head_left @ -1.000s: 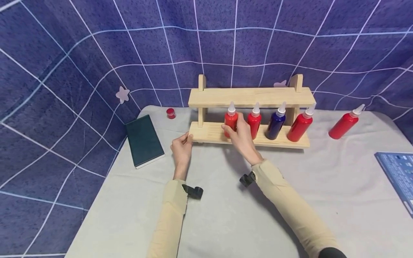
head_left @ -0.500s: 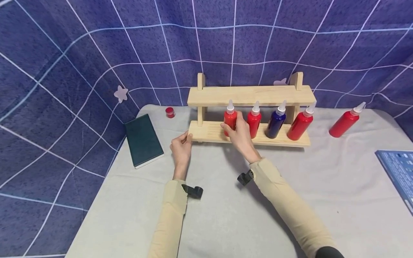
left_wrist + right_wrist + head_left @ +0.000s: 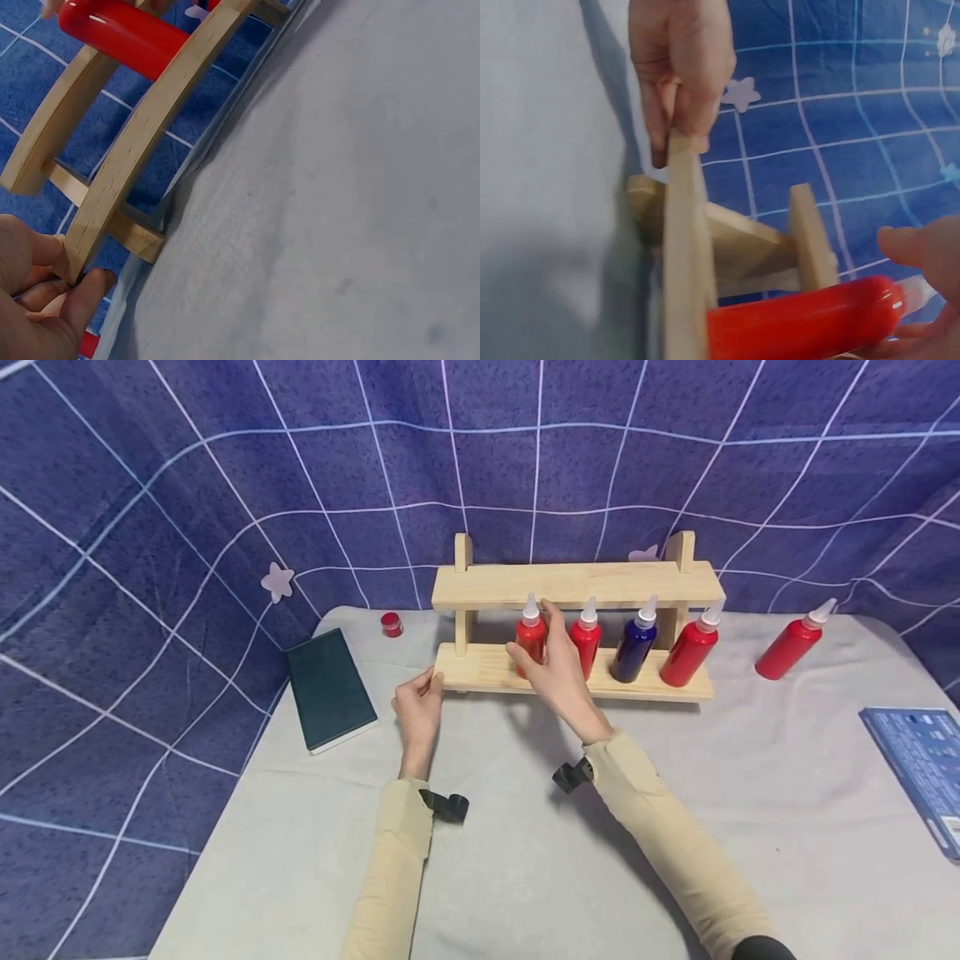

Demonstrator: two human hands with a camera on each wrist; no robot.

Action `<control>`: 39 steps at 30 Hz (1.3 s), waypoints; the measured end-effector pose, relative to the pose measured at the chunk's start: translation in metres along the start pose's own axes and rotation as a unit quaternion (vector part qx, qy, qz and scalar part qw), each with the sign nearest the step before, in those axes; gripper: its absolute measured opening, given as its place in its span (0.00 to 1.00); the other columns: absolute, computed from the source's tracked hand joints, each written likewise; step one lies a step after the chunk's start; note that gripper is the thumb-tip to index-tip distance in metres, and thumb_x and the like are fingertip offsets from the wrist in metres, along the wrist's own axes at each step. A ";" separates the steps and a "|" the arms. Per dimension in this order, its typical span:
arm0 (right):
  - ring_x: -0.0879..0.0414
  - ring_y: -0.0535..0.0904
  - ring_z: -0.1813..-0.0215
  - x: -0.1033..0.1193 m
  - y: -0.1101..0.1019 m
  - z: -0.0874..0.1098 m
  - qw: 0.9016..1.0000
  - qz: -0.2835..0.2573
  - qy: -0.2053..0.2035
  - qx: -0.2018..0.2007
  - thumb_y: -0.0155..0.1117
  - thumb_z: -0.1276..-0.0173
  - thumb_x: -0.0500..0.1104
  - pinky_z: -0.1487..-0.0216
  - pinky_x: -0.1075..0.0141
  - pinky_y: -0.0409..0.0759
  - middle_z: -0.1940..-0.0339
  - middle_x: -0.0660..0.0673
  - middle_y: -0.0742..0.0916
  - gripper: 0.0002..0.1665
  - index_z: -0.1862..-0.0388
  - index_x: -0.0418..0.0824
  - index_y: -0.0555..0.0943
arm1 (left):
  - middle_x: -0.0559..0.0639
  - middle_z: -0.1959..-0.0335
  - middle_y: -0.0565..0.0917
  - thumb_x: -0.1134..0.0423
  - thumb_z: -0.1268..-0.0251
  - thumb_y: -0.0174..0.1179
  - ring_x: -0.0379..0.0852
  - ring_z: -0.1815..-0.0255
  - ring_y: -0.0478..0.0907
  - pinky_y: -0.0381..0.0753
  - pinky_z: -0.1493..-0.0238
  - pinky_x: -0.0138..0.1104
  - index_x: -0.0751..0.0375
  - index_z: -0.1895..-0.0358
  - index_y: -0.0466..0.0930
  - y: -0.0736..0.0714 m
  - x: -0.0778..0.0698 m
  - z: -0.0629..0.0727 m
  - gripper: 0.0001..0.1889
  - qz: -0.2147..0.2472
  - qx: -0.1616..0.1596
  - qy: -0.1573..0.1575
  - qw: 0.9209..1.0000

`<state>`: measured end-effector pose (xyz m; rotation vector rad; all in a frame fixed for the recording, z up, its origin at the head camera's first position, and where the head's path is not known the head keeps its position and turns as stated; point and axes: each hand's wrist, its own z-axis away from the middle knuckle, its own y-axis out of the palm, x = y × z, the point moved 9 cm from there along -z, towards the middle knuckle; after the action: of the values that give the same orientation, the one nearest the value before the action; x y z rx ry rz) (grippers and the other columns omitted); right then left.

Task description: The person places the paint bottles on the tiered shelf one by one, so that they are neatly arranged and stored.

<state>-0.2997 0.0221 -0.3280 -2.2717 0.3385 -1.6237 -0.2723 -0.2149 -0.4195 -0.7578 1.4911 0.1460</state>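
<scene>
A two-tier wooden rack (image 3: 577, 583) stands at the back of the table. With thumb and fingers my left hand (image 3: 418, 710) pinches the left end of its lower shelf (image 3: 131, 157). At the leftmost red squeeze bottle (image 3: 529, 639), upright on that shelf, my right hand (image 3: 558, 672) is spread, its thumb off to one side. The right wrist view has the thumb (image 3: 904, 244) apart from the bottle (image 3: 802, 319), other fingers near its white nozzle. Right of that hand stand another red bottle (image 3: 585, 647), a dark blue bottle (image 3: 633, 647) and a larger-looking red bottle (image 3: 690, 652).
One more red bottle (image 3: 789, 647) stands on the table right of the rack. A dark green book (image 3: 332, 692) and a small red-lidded jar (image 3: 392, 625) are at left. At the right edge lies a blue printed book or box (image 3: 915, 768). A blue curtain (image 3: 495, 460) hangs behind.
My right hand has loosened from the leftmost red bottle, its thumb and fingers spreading apart. The bottle stays on the lower shelf. My left hand keeps its pinch on the shelf end.
</scene>
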 end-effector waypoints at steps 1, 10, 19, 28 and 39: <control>0.47 0.70 0.31 0.004 -0.001 0.001 1.000 0.002 -0.007 0.001 0.67 0.33 0.44 0.30 0.54 0.67 0.29 0.37 0.72 0.45 0.25 0.38 0.54 | 0.59 0.52 0.86 0.60 0.33 0.63 0.48 0.56 0.86 0.85 0.54 0.38 0.61 0.46 0.84 0.000 0.000 0.000 0.15 -0.001 0.000 0.000 1.000; 0.48 0.62 0.25 0.041 -0.019 0.011 0.998 0.003 -0.057 0.001 0.67 0.33 0.46 0.25 0.54 0.60 0.25 0.36 0.67 0.48 0.22 0.39 0.51 | 0.60 0.55 0.87 0.60 0.33 0.62 0.48 0.57 0.87 0.86 0.57 0.35 0.62 0.47 0.84 0.004 0.001 0.000 0.15 0.005 0.003 0.001 1.000; 0.51 0.63 0.25 0.071 -0.067 0.025 0.990 -0.067 -0.115 -0.039 0.67 0.33 0.39 0.27 0.53 0.65 0.26 0.40 0.68 0.45 0.23 0.42 0.54 | 0.61 0.54 0.86 0.61 0.33 0.62 0.49 0.57 0.87 0.86 0.57 0.35 0.63 0.47 0.84 0.003 0.001 0.000 0.15 0.005 0.005 -0.002 1.000; 0.52 0.65 0.26 0.066 -0.136 0.036 0.976 -0.144 -0.105 -0.122 0.64 0.33 0.33 0.26 0.53 0.63 0.28 0.43 0.71 0.42 0.24 0.43 0.58 | 0.61 0.54 0.86 0.61 0.32 0.62 0.50 0.56 0.86 0.85 0.56 0.37 0.64 0.47 0.83 0.001 0.001 -0.001 0.15 0.009 0.003 -0.002 1.000; 0.50 0.69 0.30 0.004 -0.244 0.050 0.950 -0.148 -0.029 -0.274 0.68 0.37 0.33 0.27 0.59 0.65 0.30 0.41 0.72 0.43 0.26 0.47 0.61 | 0.61 0.53 0.86 0.61 0.32 0.62 0.49 0.55 0.86 0.84 0.58 0.29 0.63 0.46 0.83 0.003 0.003 0.000 0.15 0.027 0.009 -0.016 0.999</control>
<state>-0.2509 0.2514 -0.2429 -2.8965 0.5060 -1.7668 -0.2742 -0.2137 -0.4232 -0.6986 1.4819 0.1837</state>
